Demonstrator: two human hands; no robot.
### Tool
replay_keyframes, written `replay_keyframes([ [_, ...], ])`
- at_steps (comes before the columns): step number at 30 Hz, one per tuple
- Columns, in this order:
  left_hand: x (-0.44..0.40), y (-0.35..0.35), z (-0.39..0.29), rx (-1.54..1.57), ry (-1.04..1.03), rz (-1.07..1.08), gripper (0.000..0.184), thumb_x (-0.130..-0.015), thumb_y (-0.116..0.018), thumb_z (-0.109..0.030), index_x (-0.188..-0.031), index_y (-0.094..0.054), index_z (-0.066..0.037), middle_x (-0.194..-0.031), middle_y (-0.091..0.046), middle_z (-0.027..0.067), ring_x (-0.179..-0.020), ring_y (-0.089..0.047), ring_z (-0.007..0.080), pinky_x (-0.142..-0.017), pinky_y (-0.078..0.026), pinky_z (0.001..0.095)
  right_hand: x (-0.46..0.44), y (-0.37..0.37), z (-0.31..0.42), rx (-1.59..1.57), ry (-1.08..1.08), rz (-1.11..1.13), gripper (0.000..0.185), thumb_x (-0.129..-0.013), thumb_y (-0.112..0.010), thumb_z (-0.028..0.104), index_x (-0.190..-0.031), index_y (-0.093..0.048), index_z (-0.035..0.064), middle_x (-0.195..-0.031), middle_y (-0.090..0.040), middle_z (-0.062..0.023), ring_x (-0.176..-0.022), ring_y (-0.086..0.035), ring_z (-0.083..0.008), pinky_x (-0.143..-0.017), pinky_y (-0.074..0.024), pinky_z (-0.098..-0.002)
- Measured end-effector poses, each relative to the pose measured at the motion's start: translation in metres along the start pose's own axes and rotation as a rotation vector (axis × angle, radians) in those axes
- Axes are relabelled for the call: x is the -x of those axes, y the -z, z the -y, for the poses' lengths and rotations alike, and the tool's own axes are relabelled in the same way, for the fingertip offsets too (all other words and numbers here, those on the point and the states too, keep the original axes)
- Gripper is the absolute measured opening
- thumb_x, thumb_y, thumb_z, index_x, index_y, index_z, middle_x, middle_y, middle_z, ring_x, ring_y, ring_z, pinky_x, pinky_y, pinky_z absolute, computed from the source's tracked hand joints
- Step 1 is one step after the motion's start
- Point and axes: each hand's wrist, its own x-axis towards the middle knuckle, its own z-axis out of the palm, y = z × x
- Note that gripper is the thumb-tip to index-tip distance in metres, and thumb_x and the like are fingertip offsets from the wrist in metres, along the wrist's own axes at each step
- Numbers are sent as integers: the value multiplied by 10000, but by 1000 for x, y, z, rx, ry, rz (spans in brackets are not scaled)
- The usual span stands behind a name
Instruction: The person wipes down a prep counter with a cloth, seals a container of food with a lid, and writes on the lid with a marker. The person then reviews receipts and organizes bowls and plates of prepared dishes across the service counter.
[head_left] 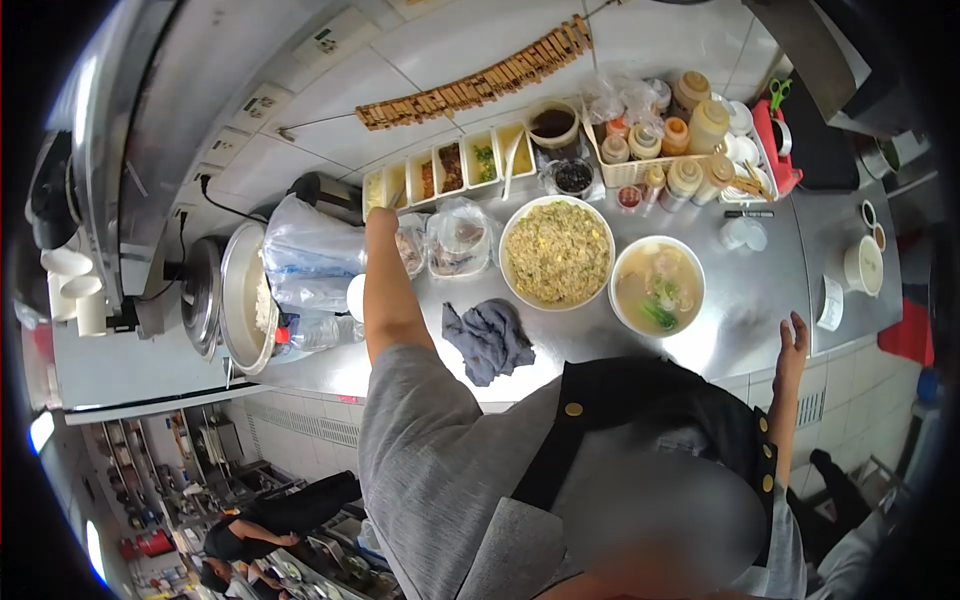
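My left hand (381,216) reaches to the front edge of a row of white condiment tubs (428,201). Its fingers are hidden, so what they hold, if anything, does not show. A utensil handle (399,196) sticks up just beside it. My right hand (794,338) hangs off the counter's front edge at the right, fingers apart, with nothing in it. Between the two arms stand a large bowl of fried rice (557,252) and a white bowl of soup (657,287) with green leaves. A crumpled grey cloth (488,340) lies near my left arm.
Sauce bottles (683,180) crowd a basket at the back right. Plastic-wrapped food (459,240) sits behind the cloth. A big pot of white rice (246,300) and water bottle (318,331) stand left. Another person (262,530) works at the lower left.
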Motion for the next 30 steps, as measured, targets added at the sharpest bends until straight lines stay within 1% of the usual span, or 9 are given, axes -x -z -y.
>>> replay_keyframes([
  [2,82,54,-61,-49,189,-84,583,-904,-540,-531,-1315,-577,-120,-1337,-561,192,-1229,-514,409,-940,-464,483,2,-5,-4,15,16,0,440,-933,-626,269,-1314,-556,60,-1350,-552,-126,-1300,-459,-261,-1101,-313,-366],
  [6,158,52,-103,50,-306,-340,527,-955,-470,-532,-1270,-608,-133,-1296,-595,169,-1158,-555,366,-914,-455,467,7,-38,-5,-156,-24,156,433,-981,-545,301,-1317,-541,28,-1324,-567,-123,-1250,-491,-241,-1076,-338,-328],
  [9,246,18,-122,762,-516,601,485,-962,-471,-501,-1061,-710,-90,-879,-723,46,-857,-650,193,-845,-447,412,15,-75,24,-203,-289,329,779,-866,-516,675,-1418,-457,128,-1478,-401,-87,-1364,-341,-284,-1071,-312,-546],
  [14,436,-50,-163,849,-289,1048,807,-917,-481,-651,-1473,-276,-103,-1244,-518,123,-1045,-546,215,-886,-428,385,8,-138,57,-233,-398,518,804,-897,-388,730,-1420,-451,123,-1460,-431,-145,-1341,-383,-378,-1037,-345,-573],
  [15,447,-67,-168,874,-236,1117,793,-933,-453,-645,-1526,-129,-230,-1523,-275,129,-1231,-466,325,-956,-420,468,3,-146,66,-235,-394,514,804,-897,-388,730,-1420,-451,123,-1460,-431,-145,-1341,-383,-378,-1037,-345,-573],
  [20,472,-94,-211,1267,-236,797,687,-984,-374,-597,-1521,-143,-236,-1521,-304,70,-1297,-433,318,-1015,-403,517,-20,-182,71,-717,-779,1021,796,-950,-240,702,-1333,-547,74,-1329,-583,-148,-1217,-556,-332,-1053,-418,-485],
  [22,452,-127,-228,1766,-329,807,647,-1000,-318,-592,-1506,-207,-204,-1480,-381,77,-1308,-447,296,-1021,-428,514,-21,-192,70,-828,-725,1051,811,-962,-201,684,-1296,-570,44,-1277,-618,-147,-1172,-595,-303,-1037,-452,-437],
  [26,439,-137,-235,1895,-107,1176,695,-997,-179,-626,-1453,-363,-134,-1437,-463,118,-1306,-465,314,-1048,-422,497,-4,-177,102,-687,-783,1013,703,-964,-220,622,-1198,-664,129,-1257,-638,-95,-1130,-617,-278,-998,-464,-451],
  [30,440,-136,-240,1946,-69,1106,618,-1031,-242,-535,-1409,-403,-73,-1405,-487,131,-1275,-498,299,-1057,-419,445,-5,-176,94,-631,-793,1097,643,-942,-272,588,-1161,-685,147,-1248,-644,-91,-1088,-636,-279,-975,-475,-453],
])
